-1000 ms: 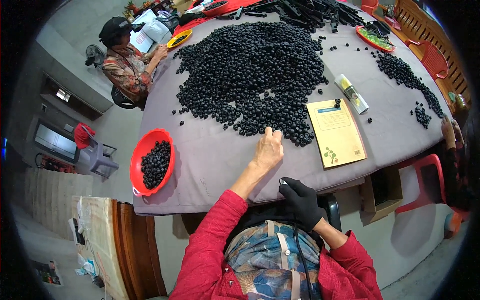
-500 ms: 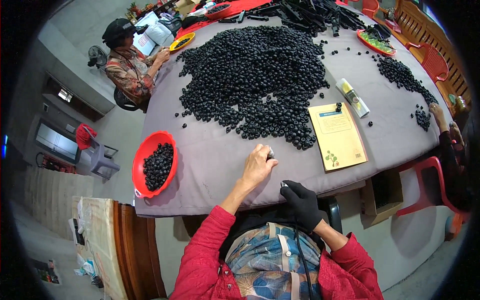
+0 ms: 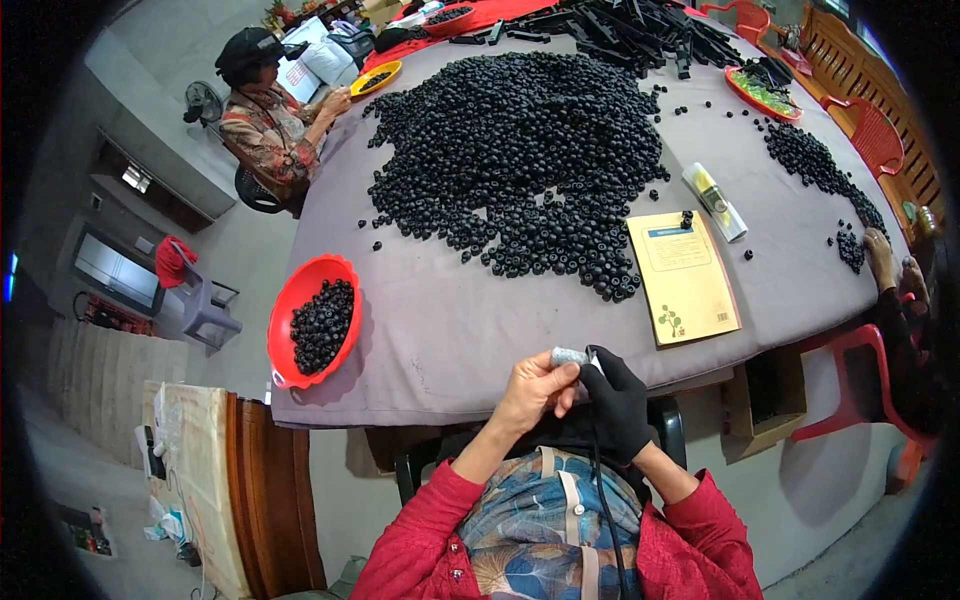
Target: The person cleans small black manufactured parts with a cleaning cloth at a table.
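My left hand [image 3: 540, 392], bare with a grey wrapping [image 3: 569, 356] around a fingertip, is closed in a pinch in front of the table edge. Whatever it holds is hidden by the fingers. Meeting it fingertip to fingertip is my right hand [image 3: 618, 400], in a black glove. That hand is closed around a small tool with a pale, shiny tip [image 3: 597, 361], mostly covered by the glove. Beyond both hands, a large heap of small black round parts [image 3: 520, 150] with holes spreads over the grey tablecloth [image 3: 440, 340].
A red bowl [image 3: 285, 330] of black parts stands at left. Right of the heap lie a yellow booklet [image 3: 685, 290] and a clear-and-yellow container [image 3: 712, 200]. A person [image 3: 270, 130] sits far left by a yellow plate [image 3: 385, 68]; another person's hand [image 3: 880, 258] is at right.
My left hand has drawn back from the near edge of the heap to my right hand, and their fingertips now meet. The whole view has shifted slightly.
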Demonstrator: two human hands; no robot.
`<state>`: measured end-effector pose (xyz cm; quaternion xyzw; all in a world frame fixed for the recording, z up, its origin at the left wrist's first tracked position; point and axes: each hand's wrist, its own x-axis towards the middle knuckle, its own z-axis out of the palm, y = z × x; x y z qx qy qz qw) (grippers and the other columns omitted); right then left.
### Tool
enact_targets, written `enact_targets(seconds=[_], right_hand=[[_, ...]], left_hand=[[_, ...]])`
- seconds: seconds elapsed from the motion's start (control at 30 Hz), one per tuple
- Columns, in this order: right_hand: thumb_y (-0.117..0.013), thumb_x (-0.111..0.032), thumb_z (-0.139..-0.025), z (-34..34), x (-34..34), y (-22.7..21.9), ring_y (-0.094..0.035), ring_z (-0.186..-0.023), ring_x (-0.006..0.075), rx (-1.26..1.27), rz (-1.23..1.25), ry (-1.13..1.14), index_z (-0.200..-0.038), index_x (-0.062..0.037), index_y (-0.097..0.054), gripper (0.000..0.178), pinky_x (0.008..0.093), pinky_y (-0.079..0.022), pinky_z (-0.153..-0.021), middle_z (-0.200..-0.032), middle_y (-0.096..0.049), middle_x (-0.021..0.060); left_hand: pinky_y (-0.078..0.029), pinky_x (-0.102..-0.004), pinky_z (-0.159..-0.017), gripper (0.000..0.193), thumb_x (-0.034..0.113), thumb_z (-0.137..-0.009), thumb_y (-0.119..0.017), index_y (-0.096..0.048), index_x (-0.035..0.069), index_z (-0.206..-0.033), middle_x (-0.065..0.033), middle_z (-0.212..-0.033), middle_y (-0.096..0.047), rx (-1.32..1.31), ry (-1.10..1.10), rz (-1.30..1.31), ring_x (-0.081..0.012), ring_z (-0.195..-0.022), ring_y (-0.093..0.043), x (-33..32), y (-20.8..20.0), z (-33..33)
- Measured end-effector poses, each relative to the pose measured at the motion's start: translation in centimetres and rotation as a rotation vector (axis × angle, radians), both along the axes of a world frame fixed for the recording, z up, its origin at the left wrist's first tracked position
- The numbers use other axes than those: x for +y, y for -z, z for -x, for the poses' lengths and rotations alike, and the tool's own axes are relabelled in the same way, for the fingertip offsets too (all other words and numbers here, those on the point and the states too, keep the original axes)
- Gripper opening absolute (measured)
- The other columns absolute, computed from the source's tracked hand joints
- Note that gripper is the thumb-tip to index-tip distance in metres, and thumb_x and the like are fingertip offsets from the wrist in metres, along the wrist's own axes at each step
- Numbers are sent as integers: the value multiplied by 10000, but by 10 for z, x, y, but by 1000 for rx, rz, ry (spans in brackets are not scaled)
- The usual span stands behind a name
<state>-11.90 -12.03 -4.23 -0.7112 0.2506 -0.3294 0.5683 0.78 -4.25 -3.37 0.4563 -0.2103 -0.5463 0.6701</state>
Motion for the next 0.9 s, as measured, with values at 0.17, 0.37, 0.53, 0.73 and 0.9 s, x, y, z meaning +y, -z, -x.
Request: enact_targets(seconds=[0.17,0.37,0.53,0.73,0.9], right_hand=[[-605,-239,-811,-2,2,-8,-536,-841,107,65,-453,-22,-1156,14,-506,440,251,-443,-742,-951,-607,89],[-620,-217,-801,-2,4,-6,-537,-851,107,61,-401,-56,-1159,14,-505,442,250,-444,-748,-990,-594,83],[-654,-181,-771,0,5,-17,-535,-867,112,88,-345,-24,-1158,14,-499,461,255,-440,-769,-1002,-587,84],[-675,-148,-741,1,4,-13,-551,-837,185,34,35,-52,-1142,18,-495,470,285,-447,-743,-944,-559,126],[-680,-148,-734,-1,6,-15,-553,-792,249,41,38,-60,-1124,7,-502,455,305,-450,-708,-914,-543,147]], left_hand=[[-498,-220,-480,149,120,-877,-522,-591,9,-949,-53,-674,-590,158,39,38,-106,-565,-571,10,-5,5],[-504,-218,-479,115,87,-843,-568,-589,5,-921,-61,-698,-595,212,15,51,-104,-567,-573,16,-1,3],[-471,-202,-423,90,97,-824,-599,-583,23,-873,-50,-693,-583,323,22,29,-101,-549,-559,17,3,2],[-399,-176,-365,147,179,-805,-628,-558,60,-855,-6,-629,-533,548,47,39,-67,-474,-481,19,9,8],[-374,-175,-349,171,220,-788,-642,-544,88,-833,24,-592,-504,613,67,88,-60,-457,-456,19,14,8]])
